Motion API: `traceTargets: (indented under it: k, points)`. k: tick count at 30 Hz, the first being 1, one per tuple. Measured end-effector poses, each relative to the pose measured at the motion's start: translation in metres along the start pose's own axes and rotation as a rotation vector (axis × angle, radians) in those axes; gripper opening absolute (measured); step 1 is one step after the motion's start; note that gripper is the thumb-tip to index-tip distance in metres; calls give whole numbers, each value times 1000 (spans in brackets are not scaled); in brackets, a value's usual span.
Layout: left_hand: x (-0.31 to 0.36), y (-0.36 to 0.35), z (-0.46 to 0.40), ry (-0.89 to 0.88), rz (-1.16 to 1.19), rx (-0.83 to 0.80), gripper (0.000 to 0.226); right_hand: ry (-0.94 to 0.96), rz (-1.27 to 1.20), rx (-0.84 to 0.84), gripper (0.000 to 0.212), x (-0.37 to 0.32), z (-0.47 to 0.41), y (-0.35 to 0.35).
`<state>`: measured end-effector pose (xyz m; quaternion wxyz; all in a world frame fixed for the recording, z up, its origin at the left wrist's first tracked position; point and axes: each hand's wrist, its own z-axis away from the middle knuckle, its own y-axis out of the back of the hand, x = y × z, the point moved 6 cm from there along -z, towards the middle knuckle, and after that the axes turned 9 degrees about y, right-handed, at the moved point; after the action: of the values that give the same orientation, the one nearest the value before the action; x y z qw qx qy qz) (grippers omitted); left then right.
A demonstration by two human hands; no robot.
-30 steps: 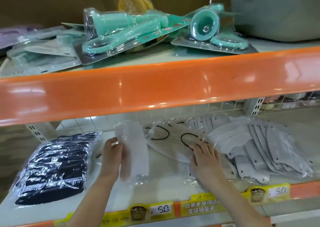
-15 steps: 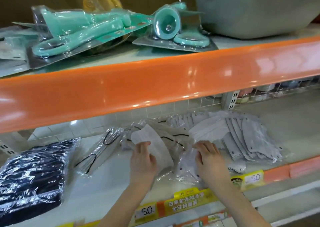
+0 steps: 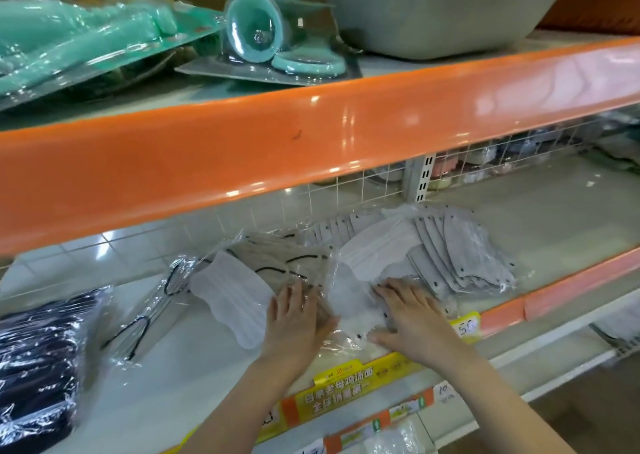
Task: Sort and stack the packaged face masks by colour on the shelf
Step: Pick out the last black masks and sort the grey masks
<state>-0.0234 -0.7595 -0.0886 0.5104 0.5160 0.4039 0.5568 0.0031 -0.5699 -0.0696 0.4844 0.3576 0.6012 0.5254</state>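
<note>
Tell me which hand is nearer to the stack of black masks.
The left hand. It lies on clear packets mid-shelf, right of the black mask stack; the right hand rests farther right.

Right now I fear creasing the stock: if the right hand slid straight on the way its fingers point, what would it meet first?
The right hand points up-left across the shelf. It would likely first meet the white packaged mask just beyond its fingertips, then the fanned grey masks; depth is unclear.
</note>
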Motion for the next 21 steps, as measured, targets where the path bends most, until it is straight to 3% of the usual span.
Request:
traceTargets:
  k: [4,9,11,15,21]
  points:
    - [-18,6,-3,14,7,63,60,5,10,131,74,2,-6,1]
    - [-31,15,-4,53,35,111,52,83,17,360,35,-19,-11,9]
    - [-34,16,-5,76,44,122,54,173,-48,331,44,-36,-13,4]
    - [-41,16,-8,107,37,121,55,188,10,88,89,-64,-19,-16]
    - [-48,17,-12,166,47,141,55,101,154,15,86,-66,-33,-10]
